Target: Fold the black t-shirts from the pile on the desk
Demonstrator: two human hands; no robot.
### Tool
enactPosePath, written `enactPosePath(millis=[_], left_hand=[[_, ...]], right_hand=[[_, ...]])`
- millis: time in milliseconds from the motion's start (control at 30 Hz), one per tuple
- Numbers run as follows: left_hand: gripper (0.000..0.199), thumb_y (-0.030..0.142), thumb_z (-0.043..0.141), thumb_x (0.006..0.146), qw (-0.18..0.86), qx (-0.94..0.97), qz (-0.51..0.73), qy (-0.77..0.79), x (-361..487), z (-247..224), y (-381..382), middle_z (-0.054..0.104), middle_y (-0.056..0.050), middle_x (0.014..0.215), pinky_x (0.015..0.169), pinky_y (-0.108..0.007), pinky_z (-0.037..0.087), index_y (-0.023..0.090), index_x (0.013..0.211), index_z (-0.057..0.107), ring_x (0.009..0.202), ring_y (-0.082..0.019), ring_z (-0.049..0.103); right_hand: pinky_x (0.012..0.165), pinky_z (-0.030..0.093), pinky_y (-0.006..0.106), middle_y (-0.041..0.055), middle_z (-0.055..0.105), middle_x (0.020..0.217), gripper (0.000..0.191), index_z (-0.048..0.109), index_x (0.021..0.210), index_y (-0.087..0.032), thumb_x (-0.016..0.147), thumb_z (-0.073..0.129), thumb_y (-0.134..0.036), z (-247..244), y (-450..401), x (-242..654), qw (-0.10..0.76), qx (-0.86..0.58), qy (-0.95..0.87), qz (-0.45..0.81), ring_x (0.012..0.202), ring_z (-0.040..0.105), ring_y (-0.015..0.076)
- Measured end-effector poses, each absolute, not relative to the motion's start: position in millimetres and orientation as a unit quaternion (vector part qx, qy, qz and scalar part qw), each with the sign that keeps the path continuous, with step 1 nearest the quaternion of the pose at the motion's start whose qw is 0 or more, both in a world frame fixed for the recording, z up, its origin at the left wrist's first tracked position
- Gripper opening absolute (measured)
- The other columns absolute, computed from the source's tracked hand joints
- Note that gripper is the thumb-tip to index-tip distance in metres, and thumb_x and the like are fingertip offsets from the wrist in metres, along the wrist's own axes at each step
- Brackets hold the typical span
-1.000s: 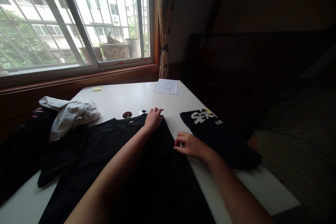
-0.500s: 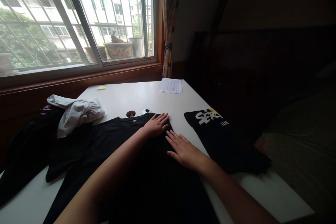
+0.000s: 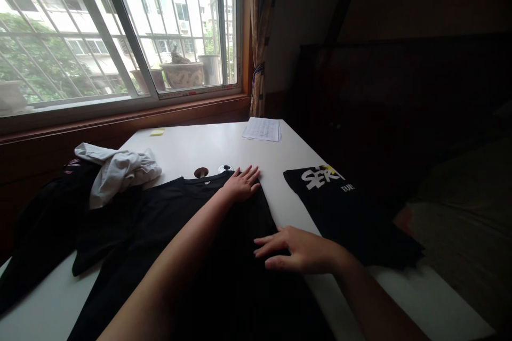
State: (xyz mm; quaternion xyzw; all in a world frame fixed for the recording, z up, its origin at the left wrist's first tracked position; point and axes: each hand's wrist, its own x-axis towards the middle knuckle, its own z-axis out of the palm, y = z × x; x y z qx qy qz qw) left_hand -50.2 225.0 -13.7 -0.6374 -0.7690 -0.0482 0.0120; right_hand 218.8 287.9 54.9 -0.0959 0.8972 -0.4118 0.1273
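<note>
A black T-shirt point(image 3: 160, 218) lies spread over the table, its neckline toward the window. My left hand point(image 3: 243, 183) rests flat on the shirt near its far right shoulder, fingers spread. Lower down along the shirt's right side is my right hand point(image 3: 298, 249), fingers apart and slightly bent over the cloth; whether its fingertips touch the fabric I cannot tell. Neither hand grips anything. To the right lies a folded black garment point(image 3: 344, 218) with white and yellow lettering. The near part of the shirt is lost in shadow.
Crumpled white cloth point(image 3: 124, 170) and dark clothing point(image 3: 44, 224) are heaped at the left of the white table point(image 3: 192, 144). Paper sheets point(image 3: 262, 129) and a yellow note point(image 3: 157, 132) lie at the back. Two round fittings, one an open hole point(image 3: 201, 172), sit beyond the neckline.
My right hand has moved toward me down the shirt's right side, its fingers now bent more. My left hand has stayed at the shoulder. The view has shifted slightly.
</note>
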Motion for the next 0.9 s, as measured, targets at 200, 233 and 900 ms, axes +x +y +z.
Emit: enactPosePath(millis=[200, 233, 900], left_hand=[[0.061, 0.049, 0.028, 0.106, 0.010, -0.634, -0.054, -0.771, -51.4, -13.2, 227.1, 0.018, -0.005, 0.169, 0.126, -0.058, 0.015, 0.025, 0.162, 0.021, 0.157, -0.026, 0.013], [0.061, 0.049, 0.028, 0.106, 0.010, -0.634, -0.055, -0.771, -51.5, -13.1, 227.2, 0.018, -0.005, 0.169, 0.126, -0.057, 0.015, 0.025, 0.162, 0.021, 0.157, -0.026, 0.013], [0.048, 0.027, 0.041, 0.104, 0.116, -0.656, -0.110, -0.738, -14.5, 5.4, 201.7, 0.039, -0.009, 0.162, 0.127, -0.052, 0.019, 0.022, 0.152, 0.045, 0.154, -0.026, 0.025]], right_hand=[[0.098, 0.050, 0.040, 0.0043, 0.077, 0.112, 0.028, 0.075, 0.119, -0.029, 0.097, 0.060, -0.039, 49.9, 309.3, 209.5, -0.108, 0.040, 0.925, -0.363, 0.104, 0.070, 0.0258], [0.100, 0.048, 0.042, 0.0055, 0.077, 0.112, 0.027, 0.075, 0.118, -0.028, 0.098, 0.060, -0.035, 46.5, 311.0, 206.7, -0.159, 0.043, 0.927, -0.336, 0.105, 0.069, 0.0257], [0.087, 0.050, 0.032, 0.0028, 0.066, 0.093, 0.006, 0.079, 0.090, -0.025, 0.087, 0.074, -0.027, 14.0, 316.0, 190.7, -0.038, -0.068, 0.918, -0.389, 0.092, 0.063, 0.0190]])
